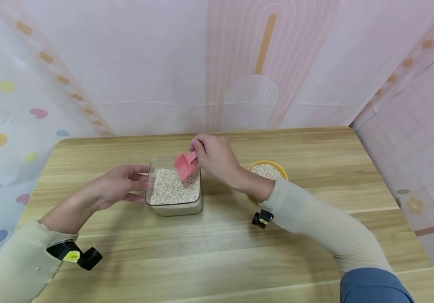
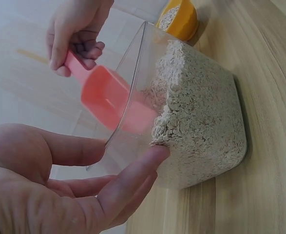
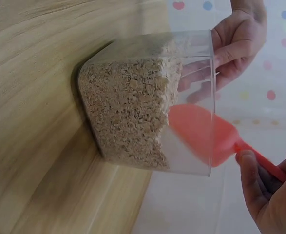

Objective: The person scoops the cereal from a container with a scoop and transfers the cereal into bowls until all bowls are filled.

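On the wooden table [image 1: 217, 252], the right hand [image 1: 214, 158] pinches a pink scoop [image 1: 185, 165] by its handle, tip dipped into the oats in a clear square container [image 1: 174, 205]. The left hand [image 1: 120, 185], fingers straight, steadies its side. A yellow bowl [image 1: 279, 168] of oats sits behind the right wrist.

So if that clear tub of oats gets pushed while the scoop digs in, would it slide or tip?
The clear tub looks more likely to slide than tip: it sits low and square on the smooth wooden table. The oats fill it well up, probably adding weight. The left hand touches its side with straight fingers, likely steadying it.
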